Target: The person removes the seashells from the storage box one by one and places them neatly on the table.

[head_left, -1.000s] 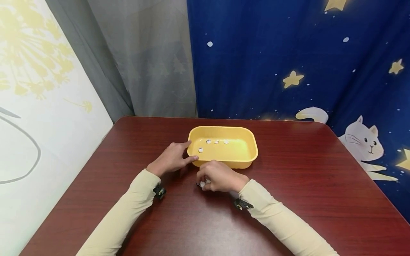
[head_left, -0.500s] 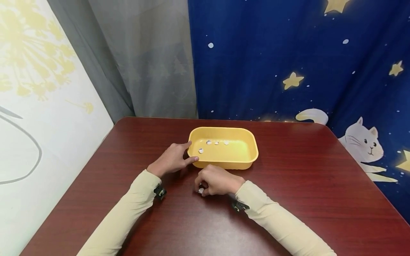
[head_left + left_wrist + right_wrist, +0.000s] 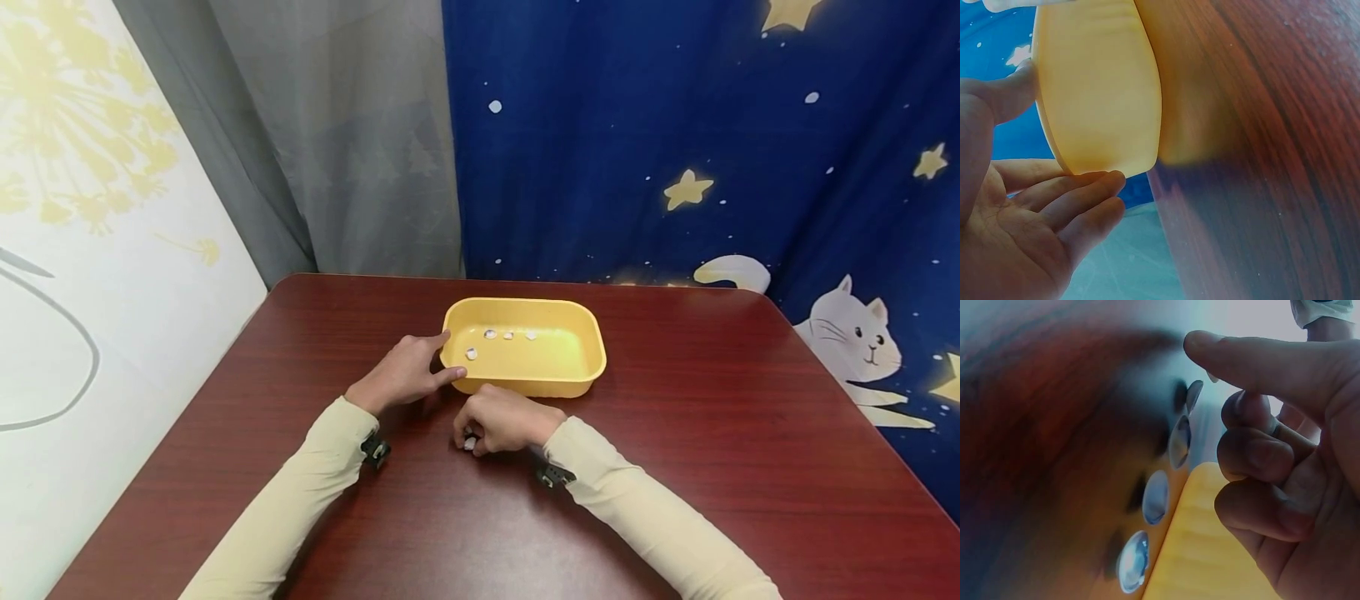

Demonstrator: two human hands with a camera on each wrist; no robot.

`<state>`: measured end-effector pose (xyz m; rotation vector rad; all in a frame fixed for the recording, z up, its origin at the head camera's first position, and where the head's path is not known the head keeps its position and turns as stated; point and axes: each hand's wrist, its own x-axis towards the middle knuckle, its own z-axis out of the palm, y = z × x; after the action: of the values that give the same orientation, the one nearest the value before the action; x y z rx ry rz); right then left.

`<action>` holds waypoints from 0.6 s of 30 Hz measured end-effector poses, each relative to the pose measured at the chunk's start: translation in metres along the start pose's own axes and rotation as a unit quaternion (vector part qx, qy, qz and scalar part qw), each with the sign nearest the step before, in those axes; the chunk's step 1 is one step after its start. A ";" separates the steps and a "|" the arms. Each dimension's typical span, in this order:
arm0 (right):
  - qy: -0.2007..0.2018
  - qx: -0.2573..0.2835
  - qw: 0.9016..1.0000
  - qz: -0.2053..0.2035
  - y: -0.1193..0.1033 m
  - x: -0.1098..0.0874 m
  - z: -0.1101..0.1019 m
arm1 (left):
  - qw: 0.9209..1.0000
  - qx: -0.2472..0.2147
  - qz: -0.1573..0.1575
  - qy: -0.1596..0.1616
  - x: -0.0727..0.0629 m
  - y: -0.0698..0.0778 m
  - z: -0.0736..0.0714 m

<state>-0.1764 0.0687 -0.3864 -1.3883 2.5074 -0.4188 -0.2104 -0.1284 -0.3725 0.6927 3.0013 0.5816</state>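
A yellow plastic basin [image 3: 540, 388] stands on the table, with several small whitish shells [image 3: 471, 353] lying apart inside it. At its left end my left hand [image 3: 401, 371] holds the corner, thumb on the near rim and fingers against the end wall [image 3: 1100, 94]. Just in front of the basin, my right hand [image 3: 506, 419] is low over the table with curled fingers. Between its thumb and fingers a whitish shell [image 3: 470, 443] partly shows. The right wrist view shows several more shells [image 3: 1155, 497] in a row on the table beside the basin, mostly hidden from the head view.
The dark red wooden table [image 3: 712, 400] extends around the basin on all sides. Behind it hang a grey curtain [image 3: 367, 150] and a blue star-patterned curtain [image 3: 570, 150]. A white patterned panel [image 3: 112, 275] stands along the left edge.
My right hand has shifted slightly left and toward me, its fingers moving at the shells in front of the basin. The left hand and the basin have stayed in place.
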 end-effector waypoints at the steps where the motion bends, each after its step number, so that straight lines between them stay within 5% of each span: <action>1: -0.001 0.002 1.000 0.002 0.000 0.000 0.000 | 1.000 0.000 0.001 0.000 0.000 0.000 0.000; 18: -0.012 0.022 1.000 0.015 0.002 0.002 0.000 | 1.000 0.000 -0.002 -0.002 -0.001 0.001 -0.001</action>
<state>-0.1788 0.0676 -0.3870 -1.3303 2.4806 -0.4461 -0.2095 -0.1283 -0.3713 0.6878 2.9981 0.5800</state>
